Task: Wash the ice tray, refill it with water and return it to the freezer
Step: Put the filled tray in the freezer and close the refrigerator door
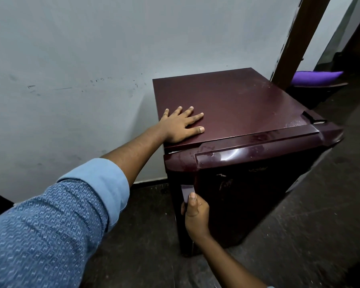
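A small maroon fridge (237, 104) stands against the pale wall, its door (258, 183) facing right and closed or nearly so. My left hand (181, 125) lies flat on the fridge's top near its left front corner, fingers spread. My right hand (195, 213) grips the door handle (186, 192) at the door's left edge, thumb pointing up along it. No ice tray is in view.
A pale wall (92, 69) runs behind and left of the fridge. A brown door frame (299, 38) rises at the back right, with a purple cushion (316, 76) beyond it. The floor (320, 225) is dark stone.
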The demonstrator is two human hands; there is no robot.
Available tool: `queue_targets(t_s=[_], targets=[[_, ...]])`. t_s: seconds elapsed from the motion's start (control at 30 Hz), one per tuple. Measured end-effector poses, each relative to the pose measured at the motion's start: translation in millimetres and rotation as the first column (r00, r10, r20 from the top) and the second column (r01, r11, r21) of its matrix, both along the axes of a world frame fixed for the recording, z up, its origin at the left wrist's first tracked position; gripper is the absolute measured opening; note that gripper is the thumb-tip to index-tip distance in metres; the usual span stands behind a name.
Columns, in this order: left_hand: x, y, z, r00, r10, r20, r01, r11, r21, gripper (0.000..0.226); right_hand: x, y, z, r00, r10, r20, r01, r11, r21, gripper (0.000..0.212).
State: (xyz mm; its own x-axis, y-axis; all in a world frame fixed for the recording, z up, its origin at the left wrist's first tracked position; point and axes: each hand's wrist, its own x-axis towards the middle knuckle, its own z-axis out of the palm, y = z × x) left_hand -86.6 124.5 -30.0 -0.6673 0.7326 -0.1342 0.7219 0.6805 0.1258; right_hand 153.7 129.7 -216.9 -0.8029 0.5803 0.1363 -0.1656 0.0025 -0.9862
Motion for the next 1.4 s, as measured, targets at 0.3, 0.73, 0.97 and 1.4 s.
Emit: queue_targets(t_s=[0.3, 0.73, 0.97, 1.4], targets=[[0, 0, -1, 1.000, 0.002, -0.014, -0.002, 1.000, 0.000, 0.073, -7, 0, -3, 1.000, -0.025, 0.012, 0.024, 1.000, 0.008, 0.076], [54, -10, 28, 0.994, 0.107, -0.033, -0.100, 0.983, 0.153, 0.092, 29, 72, 44, 0.995, -0.098, 0.017, 0.057, 0.697, 0.715, 0.058], [129, -3, 10, 0.972, 0.210, -0.102, -0.203, 0.976, 0.074, 0.096, -14, 156, 152, 0.958, -0.111, -0.266, 0.287, 0.269, 0.919, 0.027], [129, 5, -5, 0.927, 0.364, -0.092, -0.349, 0.925, 0.147, 0.082, -66, 176, 183, 0.860, -0.157, 0.485, -0.471, 0.122, 0.874, 0.064]])
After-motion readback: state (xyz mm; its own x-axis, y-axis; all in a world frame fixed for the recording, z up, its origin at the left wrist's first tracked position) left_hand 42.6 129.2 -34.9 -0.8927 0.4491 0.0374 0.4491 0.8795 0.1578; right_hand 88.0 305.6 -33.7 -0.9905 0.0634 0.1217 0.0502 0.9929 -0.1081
